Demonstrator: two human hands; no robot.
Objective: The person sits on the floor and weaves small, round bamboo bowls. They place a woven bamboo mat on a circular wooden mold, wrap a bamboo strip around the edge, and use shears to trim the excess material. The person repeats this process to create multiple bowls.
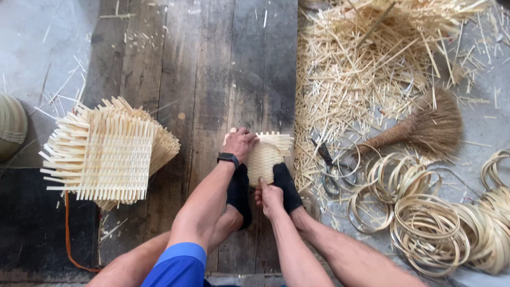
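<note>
Woven bamboo mat (pixel 264 158) sits on the dark wooden planks (pixel 212 69), pinned between our two black-socked feet (pixel 287 186), and we are working it right there on the floor. Our left hand (pixel 240 143) lies over its far left corner, fingers curled down on the loose strip ends; our right hand (pixel 270 197) pinches the near edge, thumb and fingers closed on a strip. A black watch (pixel 228 158) rides the left wrist.

To do this well, we judge, the feet should keep the piece from turning while the left hand presses the corner flat and the right pulls evenly, so the weave stays tight and no strip kinks.

Further out, a stack of flat woven squares (pixel 109 154) rests to the left, strip ends bristling. Right of us lie scissors (pixel 330 169), a small brush broom (pixel 425 127), a heap of bamboo offcuts (pixel 366 58) and coils of bamboo hoops (pixel 430 223).

As for containers, only the rounded edge of a woven basket (pixel 10 127) shows at far left; we cannot tell what it holds.
</note>
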